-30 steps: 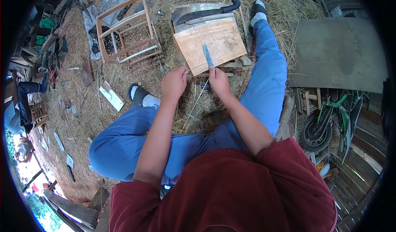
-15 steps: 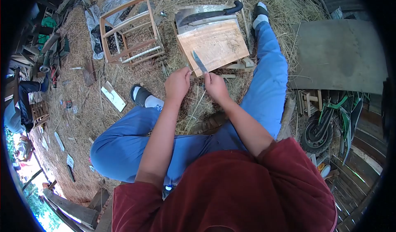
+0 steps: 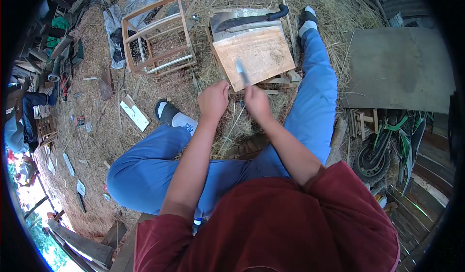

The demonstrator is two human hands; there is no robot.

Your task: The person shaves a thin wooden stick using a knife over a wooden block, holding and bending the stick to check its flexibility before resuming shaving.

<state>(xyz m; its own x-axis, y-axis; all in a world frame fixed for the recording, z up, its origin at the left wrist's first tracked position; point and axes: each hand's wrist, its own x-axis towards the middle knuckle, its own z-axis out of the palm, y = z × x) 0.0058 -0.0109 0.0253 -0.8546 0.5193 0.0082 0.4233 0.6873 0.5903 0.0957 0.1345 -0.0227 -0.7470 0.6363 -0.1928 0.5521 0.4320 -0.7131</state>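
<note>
My right hand [image 3: 257, 102] is wrapped round the handle of a small knife [image 3: 242, 72], whose blade is blurred and points away over the near edge of a wooden block [image 3: 261, 49]. Just left of it, my left hand [image 3: 213, 100] is closed at the block's near left corner, pinching something thin that is mostly hidden by the fingers. A machete [image 3: 247, 21] with a black curved handle lies across the far part of the block, on a metal sheet [image 3: 219, 19].
Beyond my left foot stands a wooden frame [image 3: 156, 61]. A white-faced board [image 3: 134, 113] lies on the straw-covered ground. At the right are a large flat sheet [image 3: 397, 68] and a motorcycle wheel [image 3: 372, 160]. Another person's legs [image 3: 29, 112] show at the far left.
The knife in my right hand swung left, then back to the right, and is now blurred. My left hand stays closed near the block's corner. The whole view has shifted slightly.
</note>
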